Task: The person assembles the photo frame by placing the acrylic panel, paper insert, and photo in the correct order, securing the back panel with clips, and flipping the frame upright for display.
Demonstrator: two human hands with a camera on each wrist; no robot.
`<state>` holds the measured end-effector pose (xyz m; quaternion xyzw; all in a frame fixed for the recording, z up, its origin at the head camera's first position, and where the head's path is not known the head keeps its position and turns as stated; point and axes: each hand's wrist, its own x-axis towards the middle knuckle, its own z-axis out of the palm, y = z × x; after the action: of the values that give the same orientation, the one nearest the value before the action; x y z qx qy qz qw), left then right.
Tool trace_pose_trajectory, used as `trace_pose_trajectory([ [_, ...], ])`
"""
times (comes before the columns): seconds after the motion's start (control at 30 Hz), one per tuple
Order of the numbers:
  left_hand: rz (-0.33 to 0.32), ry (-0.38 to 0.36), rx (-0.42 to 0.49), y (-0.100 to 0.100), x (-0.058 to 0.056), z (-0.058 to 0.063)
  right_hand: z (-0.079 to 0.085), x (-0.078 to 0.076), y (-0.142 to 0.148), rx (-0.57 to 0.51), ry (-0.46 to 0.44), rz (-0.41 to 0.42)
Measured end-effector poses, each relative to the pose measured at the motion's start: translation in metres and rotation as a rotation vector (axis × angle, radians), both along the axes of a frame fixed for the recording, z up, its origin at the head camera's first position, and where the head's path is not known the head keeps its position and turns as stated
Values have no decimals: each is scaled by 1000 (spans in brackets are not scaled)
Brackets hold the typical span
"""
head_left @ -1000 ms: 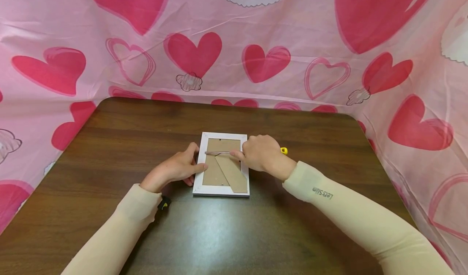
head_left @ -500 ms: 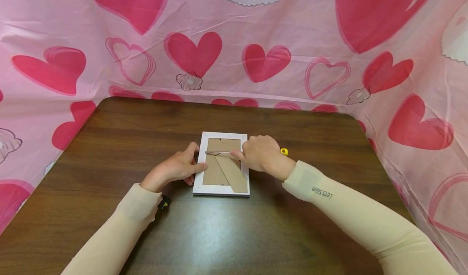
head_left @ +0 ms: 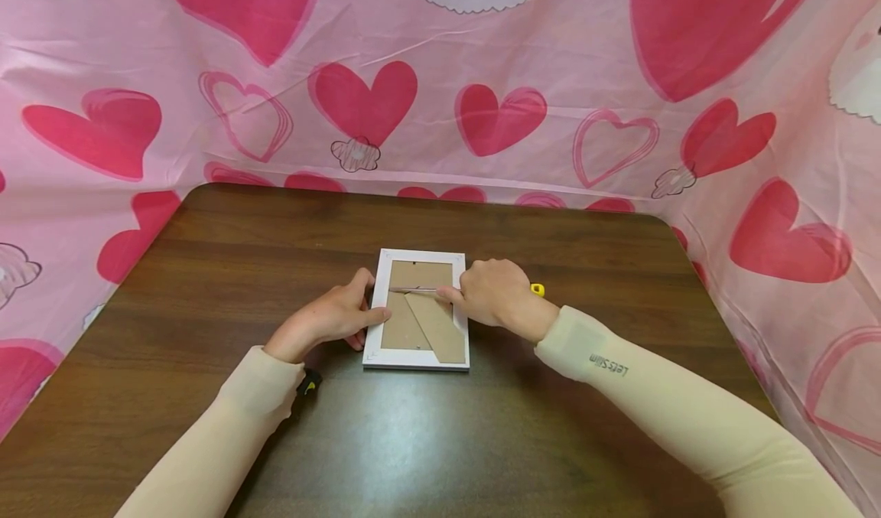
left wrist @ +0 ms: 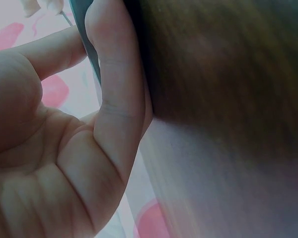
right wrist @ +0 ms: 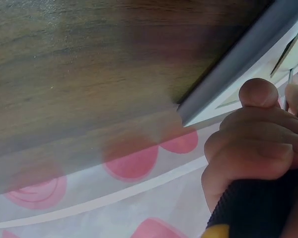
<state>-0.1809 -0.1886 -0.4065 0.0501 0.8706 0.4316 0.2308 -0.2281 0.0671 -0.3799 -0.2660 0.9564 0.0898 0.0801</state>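
Observation:
A white picture frame (head_left: 402,358) lies face down on the table, its brown backing board (head_left: 401,327) and slanted stand flap (head_left: 440,330) showing. My left hand (head_left: 330,313) grips the frame's left side, thumb on top of the border and fingers along the outer edge (left wrist: 119,84). Over the upper half of the backing, my right hand (head_left: 497,292) holds a screwdriver (head_left: 416,289). Its thin metal shaft points left across the board, the tip near the inner left border. The right fingers curl round the black handle (right wrist: 243,208), whose yellow end (head_left: 538,289) sticks out behind the hand.
The dark wooden table (head_left: 289,227) extends around the frame on all sides. Pink cloth (head_left: 440,43) with red hearts hangs behind the table and at both sides. A small black object with a yellow mark (head_left: 310,382) sits at the left wrist.
My right hand and the screwdriver have shifted slightly right and toward me, so the tip sits a little farther from the left border. Left hand and frame stay put.

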Motion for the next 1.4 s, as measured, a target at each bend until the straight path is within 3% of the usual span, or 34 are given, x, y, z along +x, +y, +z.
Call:
trace_pose_trajectory([
  [0.57, 0, -8, 6, 0, -1, -1, -2, -4, 2, -24, -40, 3],
  [1.4, 0, -12, -11, -1, -2, -1, 2, -2, 6, -30, 5, 26],
])
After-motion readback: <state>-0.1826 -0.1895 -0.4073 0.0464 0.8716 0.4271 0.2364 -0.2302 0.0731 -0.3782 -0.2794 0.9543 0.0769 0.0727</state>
